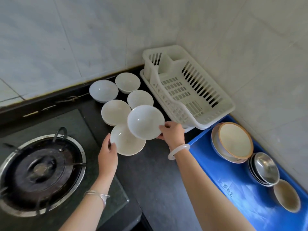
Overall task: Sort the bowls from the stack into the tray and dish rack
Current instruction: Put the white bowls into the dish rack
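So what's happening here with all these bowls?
A person is sorting bowls at a dark kitchen counter. Their right hand holds a white round bowl lifted near the white plastic dish rack, which holds no bowls yet. Their left hand grips a second white bowl below it. The blue plastic tray already holds several bowls.

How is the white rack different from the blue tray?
The rack is white, the tray blue. The rack has tall slotted walls; the tray is low and solid. The rack looks empty; the tray holds bowls. Both sit by the wall.
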`<state>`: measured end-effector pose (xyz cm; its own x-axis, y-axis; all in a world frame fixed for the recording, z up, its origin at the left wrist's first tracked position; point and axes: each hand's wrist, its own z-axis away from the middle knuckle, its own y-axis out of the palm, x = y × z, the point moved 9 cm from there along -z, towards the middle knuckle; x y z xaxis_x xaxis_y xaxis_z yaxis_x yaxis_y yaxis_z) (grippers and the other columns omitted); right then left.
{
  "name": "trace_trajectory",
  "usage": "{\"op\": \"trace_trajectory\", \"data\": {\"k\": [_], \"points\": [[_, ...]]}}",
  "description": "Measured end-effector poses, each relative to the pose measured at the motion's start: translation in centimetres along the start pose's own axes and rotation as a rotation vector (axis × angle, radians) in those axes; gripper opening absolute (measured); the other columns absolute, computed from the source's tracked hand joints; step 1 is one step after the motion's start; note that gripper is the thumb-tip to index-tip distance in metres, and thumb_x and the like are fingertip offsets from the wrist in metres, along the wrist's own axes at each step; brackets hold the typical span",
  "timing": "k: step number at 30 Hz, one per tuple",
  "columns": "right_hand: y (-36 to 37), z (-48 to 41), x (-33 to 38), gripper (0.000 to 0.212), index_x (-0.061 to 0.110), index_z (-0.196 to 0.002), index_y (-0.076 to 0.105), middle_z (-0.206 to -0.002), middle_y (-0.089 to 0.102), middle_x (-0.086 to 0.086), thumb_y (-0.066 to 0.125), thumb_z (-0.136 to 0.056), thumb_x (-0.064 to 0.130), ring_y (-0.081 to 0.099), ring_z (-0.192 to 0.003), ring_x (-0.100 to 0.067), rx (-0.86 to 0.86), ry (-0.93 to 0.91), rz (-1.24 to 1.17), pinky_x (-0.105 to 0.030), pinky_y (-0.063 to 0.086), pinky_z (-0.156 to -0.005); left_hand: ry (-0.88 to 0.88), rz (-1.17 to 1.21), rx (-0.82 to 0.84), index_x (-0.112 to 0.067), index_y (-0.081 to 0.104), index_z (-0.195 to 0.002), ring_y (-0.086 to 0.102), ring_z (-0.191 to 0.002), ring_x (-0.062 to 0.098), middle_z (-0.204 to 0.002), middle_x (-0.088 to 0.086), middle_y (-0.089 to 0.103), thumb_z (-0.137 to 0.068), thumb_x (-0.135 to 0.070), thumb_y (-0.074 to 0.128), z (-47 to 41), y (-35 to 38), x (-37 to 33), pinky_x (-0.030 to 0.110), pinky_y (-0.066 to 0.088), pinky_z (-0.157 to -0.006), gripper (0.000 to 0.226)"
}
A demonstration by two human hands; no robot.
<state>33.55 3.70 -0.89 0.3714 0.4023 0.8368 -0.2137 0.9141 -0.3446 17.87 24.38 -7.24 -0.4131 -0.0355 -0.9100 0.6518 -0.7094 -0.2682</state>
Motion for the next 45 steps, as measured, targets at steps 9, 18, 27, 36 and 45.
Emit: {"op": "trace_trajectory", "data": {"k": [9,18,27,36,45], "points": [[4.5,1.9,0.4,0.02,-0.005,-0.092,0.067,-0.088,0.071,-0.022,0.055,-0.084,0.008,0.062,-0.062,-0.024,0.053,0.03,0.404,-0.044,0.058,-0.078,-0.101,0.194,0.048,-0.023,0.059,-0.122,0.054,-0.119,0.016,-0.124,0.0,0.062,-0.093,-0.041,0.038,-0.5,-0.3,0.7,0.043,0.039,-0.106,0.04],[5.2,1.8,-0.2,0.011,0.005,-0.076,0.061,-0.072,0.058,-0.011,0.053,-0.083,0.006,0.055,-0.063,-0.021,0.068,0.035,0.509,-0.029,0.051,-0.057,-0.048,-0.044,0.054,-0.019,0.058,-0.123,0.057,-0.11,0.021,-0.117,0.002,0.065,-0.089,-0.013,0.046,-1.7,-0.6,0.5,0.032,0.042,-0.088,0.036],[5.2,0.5,-1.9,0.005,0.018,-0.087,0.058,-0.092,0.068,-0.01,0.062,-0.083,0.016,0.069,-0.084,-0.026,0.112,0.077,0.438,-0.034,0.059,-0.073,-0.102,0.063,0.097,-0.019,0.059,-0.119,0.058,-0.112,0.024,-0.118,0.004,0.064,-0.091,-0.016,0.046,-1.6,-0.3,0.9,0.043,0.048,-0.096,0.031],[7.3,1.0,-4.9,0.031,0.012,-0.121,0.062,-0.106,0.069,-0.009,0.057,-0.091,0.009,0.071,-0.087,-0.025,0.357,0.301,0.023,-0.04,0.06,-0.076,-0.255,0.257,0.157,-0.02,0.053,-0.126,0.06,-0.107,0.026,-0.123,0.007,0.059,-0.093,-0.013,0.046,-0.8,0.0,0.8,0.028,0.056,-0.065,0.035],[2.8,0.1,-0.1,0.019,0.017,-0.105,0.067,-0.099,0.072,-0.008,0.062,-0.088,0.01,0.072,-0.082,-0.024,0.323,0.164,-0.148,-0.037,0.061,-0.072,-0.13,0.235,0.203,-0.024,0.056,-0.122,0.065,-0.094,0.019,-0.11,0.0,0.064,-0.092,-0.013,0.047,-1.5,1.5,-6.4,0.022,0.057,-0.056,0.034]]}}
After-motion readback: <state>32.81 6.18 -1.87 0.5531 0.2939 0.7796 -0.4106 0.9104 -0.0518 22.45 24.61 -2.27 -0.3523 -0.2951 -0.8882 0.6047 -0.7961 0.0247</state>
